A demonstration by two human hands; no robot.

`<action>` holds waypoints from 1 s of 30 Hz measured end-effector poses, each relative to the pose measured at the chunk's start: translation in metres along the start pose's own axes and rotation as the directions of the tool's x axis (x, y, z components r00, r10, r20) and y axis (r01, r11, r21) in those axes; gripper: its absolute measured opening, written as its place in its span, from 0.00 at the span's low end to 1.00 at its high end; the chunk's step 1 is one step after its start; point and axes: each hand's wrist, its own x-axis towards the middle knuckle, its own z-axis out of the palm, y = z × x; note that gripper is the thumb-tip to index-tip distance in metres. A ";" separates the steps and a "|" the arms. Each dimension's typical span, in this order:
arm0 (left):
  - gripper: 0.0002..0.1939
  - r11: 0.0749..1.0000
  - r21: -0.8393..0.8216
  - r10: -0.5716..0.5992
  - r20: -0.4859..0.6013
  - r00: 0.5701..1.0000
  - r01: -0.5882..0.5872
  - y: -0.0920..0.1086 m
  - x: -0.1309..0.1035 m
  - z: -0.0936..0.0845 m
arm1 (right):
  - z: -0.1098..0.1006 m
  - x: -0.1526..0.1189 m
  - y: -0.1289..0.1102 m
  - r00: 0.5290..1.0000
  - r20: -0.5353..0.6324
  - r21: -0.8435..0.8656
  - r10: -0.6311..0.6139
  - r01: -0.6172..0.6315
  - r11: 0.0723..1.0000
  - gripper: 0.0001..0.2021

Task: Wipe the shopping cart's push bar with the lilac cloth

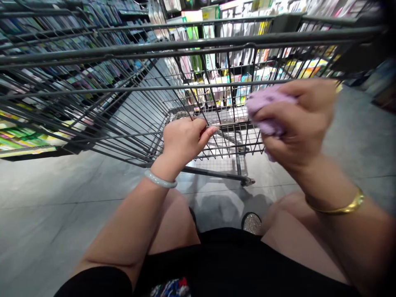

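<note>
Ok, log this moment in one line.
left hand: closed on cart | right hand: gripping purple cloth | cloth-cart contact: unclear | beyond cart: stocked shelves

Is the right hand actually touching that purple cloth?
Touching: the head view plainly shows the right hand wrapped around the bunched purple cloth, with no gap between them.

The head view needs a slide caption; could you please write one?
Right hand clutching a purple cloth, left hand curled at the side of a wire shopping cart.
</note>
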 end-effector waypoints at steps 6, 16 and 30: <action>0.30 1.000 0.022 0.019 -0.006 1.000 -0.019 -0.001 0.001 -0.002 | 0.008 0.003 -0.019 0.985 0.033 -0.135 -0.170 0.173 0.976 0.08; 0.31 1.000 0.014 0.010 0.021 1.000 -0.010 -0.001 0.001 -0.007 | 0.006 0.008 -0.021 0.987 -0.038 -0.125 -0.153 0.147 0.981 0.08; 0.31 1.000 0.018 0.006 0.024 1.000 -0.007 -0.002 -0.001 -0.007 | -0.001 0.010 -0.017 0.948 -0.283 -0.114 -0.146 0.118 0.986 0.13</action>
